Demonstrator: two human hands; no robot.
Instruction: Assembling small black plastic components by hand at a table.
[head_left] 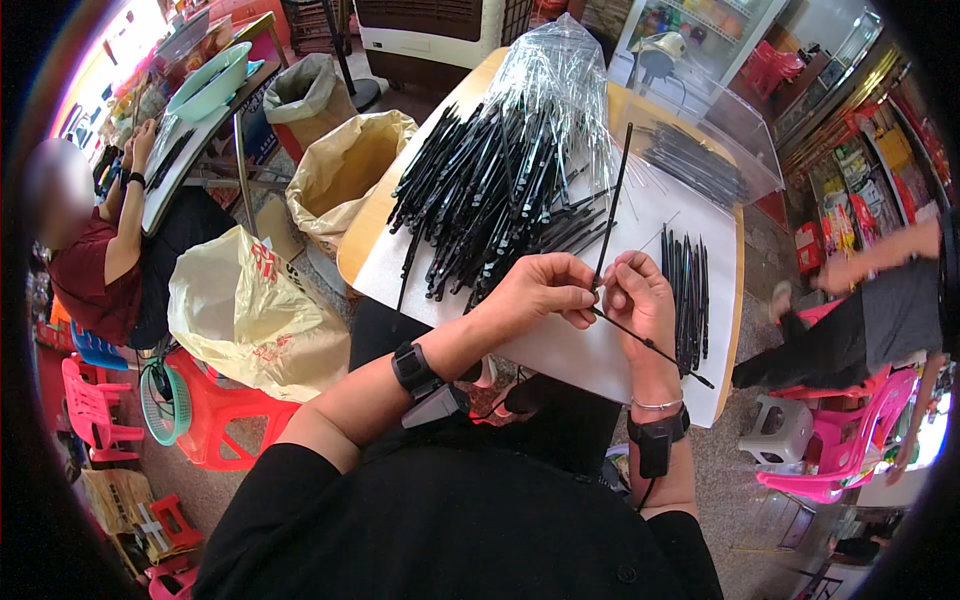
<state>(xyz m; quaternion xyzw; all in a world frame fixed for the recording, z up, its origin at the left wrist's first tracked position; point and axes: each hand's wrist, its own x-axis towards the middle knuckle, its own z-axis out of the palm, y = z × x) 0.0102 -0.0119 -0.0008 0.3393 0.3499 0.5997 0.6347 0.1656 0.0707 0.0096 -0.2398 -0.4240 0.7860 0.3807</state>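
My left hand pinches a thin black rod between thumb and fingers; the rod points up and away over the table. A second black length with small collars slants down right from the same fingertips, across my right wrist. Whether the two are joined is hidden. My right hand is closed at the fingertips, pinching where the lengths meet. Beyond my left hand lies a big heap of black rods, partly under clear plastic wrap. A neat row of similar rods lies right of my right hand.
A clear plastic bin with dark rods stands at the table's far right. Open sacks and a yellowish bag stand left. Another person works at a side table; someone is at right, near pink chairs.
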